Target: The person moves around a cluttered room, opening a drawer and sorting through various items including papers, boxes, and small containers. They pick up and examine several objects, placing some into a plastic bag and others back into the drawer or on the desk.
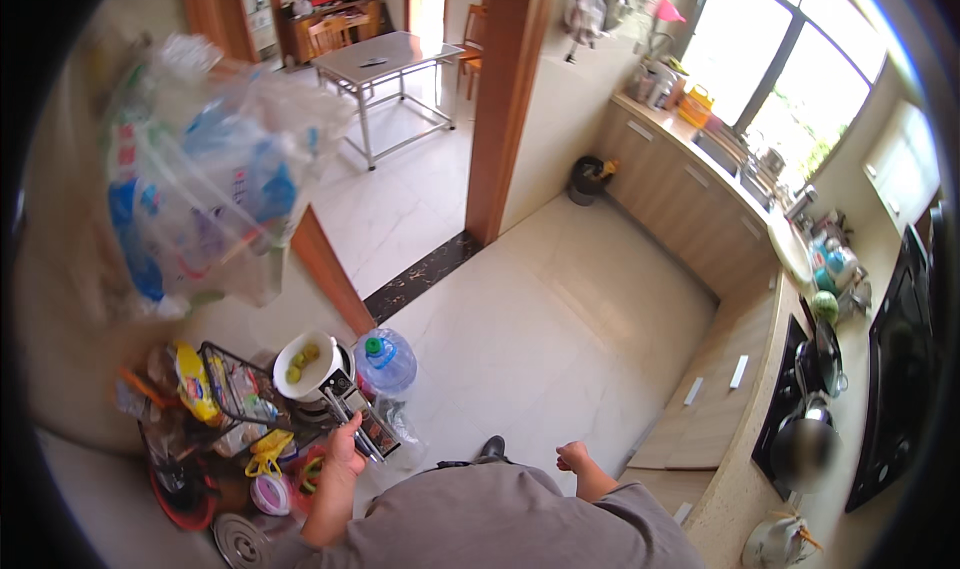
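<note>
My left hand (347,449) is closed around slim metal utensils (351,419), whose exact kind I cannot tell. They lie over the front of a dark electric appliance with a control panel (373,424). Beside that panel, a white bowl (304,366) holds several yellow-green fruits (298,362). A large clear plastic bottle with a green cap (385,362) stands just past the appliance. My right hand (574,456) hangs over the floor near the lower cabinets, its fingers curled in; nothing shows in it.
Plastic bags (206,186) hang at the upper left. A cluttered rack (240,389) stands at the left. The counter on the right carries a gas hob (780,411) with pans. A dark bin (587,183) stands by the far cabinets; a table (390,55) is beyond the doorway.
</note>
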Available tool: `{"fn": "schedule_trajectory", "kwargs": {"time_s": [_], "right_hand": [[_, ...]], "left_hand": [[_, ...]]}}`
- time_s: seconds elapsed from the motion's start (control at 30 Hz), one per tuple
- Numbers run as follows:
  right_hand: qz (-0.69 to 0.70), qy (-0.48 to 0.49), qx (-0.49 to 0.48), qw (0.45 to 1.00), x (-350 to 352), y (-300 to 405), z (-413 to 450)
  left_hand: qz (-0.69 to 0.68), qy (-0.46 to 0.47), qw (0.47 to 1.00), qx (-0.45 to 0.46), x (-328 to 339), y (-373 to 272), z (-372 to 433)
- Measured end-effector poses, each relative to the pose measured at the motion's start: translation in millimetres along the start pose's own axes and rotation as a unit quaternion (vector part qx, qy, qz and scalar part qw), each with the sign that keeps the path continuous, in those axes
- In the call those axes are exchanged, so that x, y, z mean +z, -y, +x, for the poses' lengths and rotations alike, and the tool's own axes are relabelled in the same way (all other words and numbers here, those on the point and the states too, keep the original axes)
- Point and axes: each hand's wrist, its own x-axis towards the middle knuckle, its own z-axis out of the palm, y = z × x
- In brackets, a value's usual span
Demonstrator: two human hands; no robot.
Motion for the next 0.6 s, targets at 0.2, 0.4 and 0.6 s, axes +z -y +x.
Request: {"fn": "schedule_trajectory", "kwargs": {"time_s": [0.2,0.4,0.6], "right_hand": [[0.019,0.015,-0.066,0.998,-46.9,46.6,12.0],[0.115,-0.043,-0.054,0.991,-85.0,83.6,38.4],[0.049,-0.036,0.053,0.997,-82.2,86.8,65.5]], "left_hand": [[0.065,0.065,0.994,-0.059,142.1,1.5,55.9],[0.096,0.069,0.99,-0.08,211.0,-6.2,115.1],[0.082,0.062,0.99,-0.093,250.5,-28.6,198.9]]}}
